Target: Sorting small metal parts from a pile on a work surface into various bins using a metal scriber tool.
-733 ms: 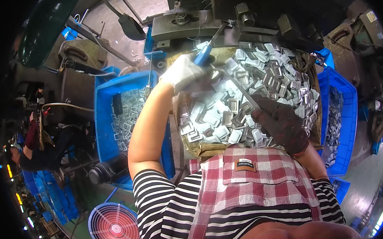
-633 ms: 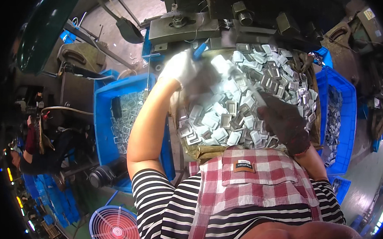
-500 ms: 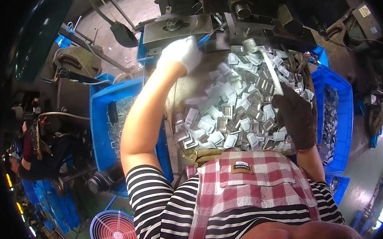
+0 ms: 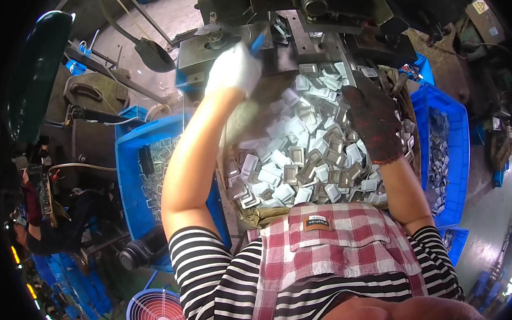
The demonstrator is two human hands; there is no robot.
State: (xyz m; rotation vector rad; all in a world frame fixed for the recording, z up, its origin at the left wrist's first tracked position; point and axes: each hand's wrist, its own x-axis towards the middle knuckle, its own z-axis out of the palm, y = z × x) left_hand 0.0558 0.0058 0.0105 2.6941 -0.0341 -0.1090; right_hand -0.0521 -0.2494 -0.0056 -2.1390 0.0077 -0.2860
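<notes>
My left hand, in a white glove, is closed on a small blue-handled tool in front of the machine's metal block. Its far end is hard to make out. In a dark knitted glove, my right hand grips a thin metal stick that points away from me toward the machine's die area. Below and between both hands lies a heap of small rectangular metal trays, grey and shiny, some face up and some turned over.
Blue bins stand on both sides, the left bin with thin wire-like frames inside, the right bin with metal pieces. A round fan is at lower left. A dark lamp-like head hangs at upper left. Another person is far left.
My right hand has moved forward and left, and the stick now reaches up to the die area. The small tray by the stick's tip is no longer there. My left hand has shifted slightly left.
</notes>
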